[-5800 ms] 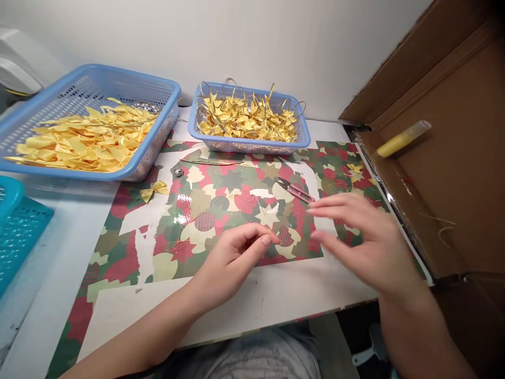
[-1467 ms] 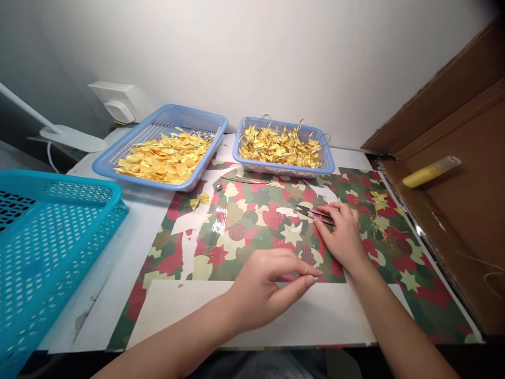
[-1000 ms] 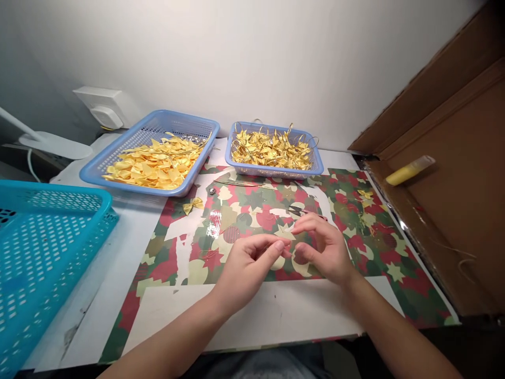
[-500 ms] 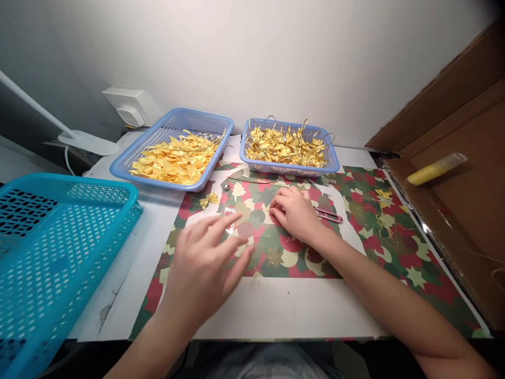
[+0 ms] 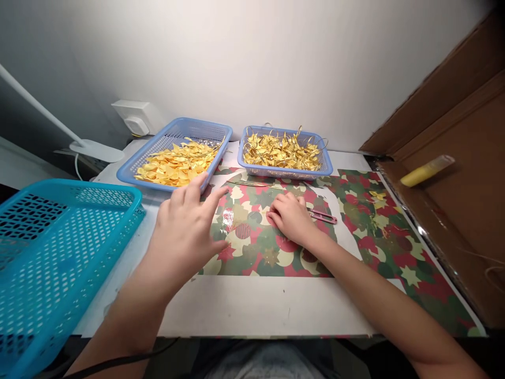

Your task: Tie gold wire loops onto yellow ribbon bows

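My left hand (image 5: pixel 185 223) hovers over the left part of the patterned sheet (image 5: pixel 272 258), fingers spread and nothing between them. Its fingertips overlap the near edge of a blue basket (image 5: pixel 128 176) full of yellow ribbon pieces (image 5: pixel 173 163). My right hand (image 5: pixel 290 216) rests on the sheet with its fingers curled together; whatever they may hold is hidden. Beside it lies a pink tool with a slotted handle (image 5: pixel 323 216), its other end covered by the hand. Thin gold cords (image 5: pixel 252 184) lie beyond my hands.
A second blue basket (image 5: pixel 284 172) holds gold bows with cord loops (image 5: pixel 282 150). At the left stands a large turquoise basket (image 5: pixel 79 252), near a white lamp base (image 5: pixel 98 151). A cardboard wall (image 5: pixel 457 121) with a yellow tube (image 5: pixel 426 171) borders the right, near yellow scraps (image 5: pixel 381 221).
My left hand has moved left and away from me, towards the ribbon basket, and now covers the small gold bow. The right hand stays in place. The view has shifted slightly.
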The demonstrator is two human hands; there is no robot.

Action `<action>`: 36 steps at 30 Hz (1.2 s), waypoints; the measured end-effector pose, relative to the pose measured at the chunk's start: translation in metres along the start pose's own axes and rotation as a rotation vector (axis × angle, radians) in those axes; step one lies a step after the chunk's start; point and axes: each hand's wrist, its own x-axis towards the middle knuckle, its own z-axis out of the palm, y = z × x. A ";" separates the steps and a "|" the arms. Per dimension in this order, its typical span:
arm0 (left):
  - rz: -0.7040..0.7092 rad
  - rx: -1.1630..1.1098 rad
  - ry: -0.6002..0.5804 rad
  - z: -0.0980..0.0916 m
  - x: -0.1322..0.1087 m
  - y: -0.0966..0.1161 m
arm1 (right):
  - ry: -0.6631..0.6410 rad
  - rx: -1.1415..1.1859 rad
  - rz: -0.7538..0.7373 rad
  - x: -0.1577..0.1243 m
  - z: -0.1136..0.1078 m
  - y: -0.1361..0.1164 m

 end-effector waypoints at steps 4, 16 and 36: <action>0.161 -0.129 -0.075 -0.008 -0.016 -0.024 | -0.004 0.080 -0.005 0.000 -0.009 0.004; 0.286 -0.360 -0.126 0.068 0.047 0.029 | -0.013 0.055 -0.012 0.000 -0.009 0.004; 0.053 -1.239 -0.376 0.065 0.035 0.031 | -0.357 0.970 0.194 -0.006 -0.042 0.011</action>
